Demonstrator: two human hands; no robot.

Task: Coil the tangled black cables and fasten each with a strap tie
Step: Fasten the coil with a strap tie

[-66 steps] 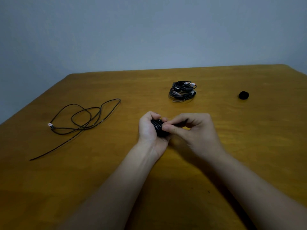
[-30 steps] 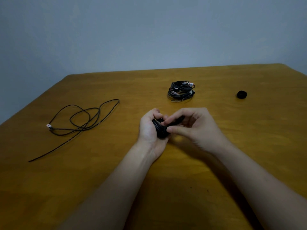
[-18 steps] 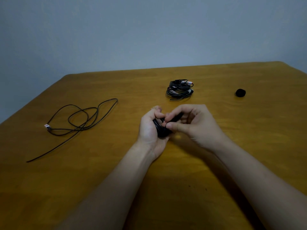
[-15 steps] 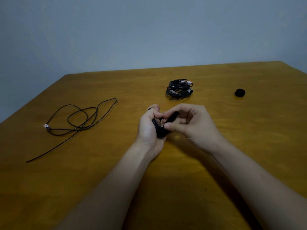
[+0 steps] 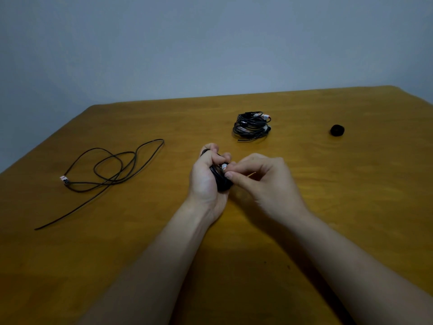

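My left hand (image 5: 206,177) grips a small coiled black cable (image 5: 221,181) above the middle of the wooden table (image 5: 328,207), fingers curled over its top. My right hand (image 5: 262,181) pinches at the coil's right side with thumb and forefinger; a white-and-red plug end shows between the fingertips. Whether a strap tie is in the pinch is hidden. A loose tangled black cable (image 5: 110,174) lies on the left of the table. A pile of coiled black cables (image 5: 251,126) rests behind my hands.
A small black roll of strap tie (image 5: 337,130) sits at the far right of the table. A grey wall rises behind the table's far edge.
My right hand's fingers have closed in on the coil, and the black strap end that stuck out between the hands no longer shows. A white plug end has come into sight.
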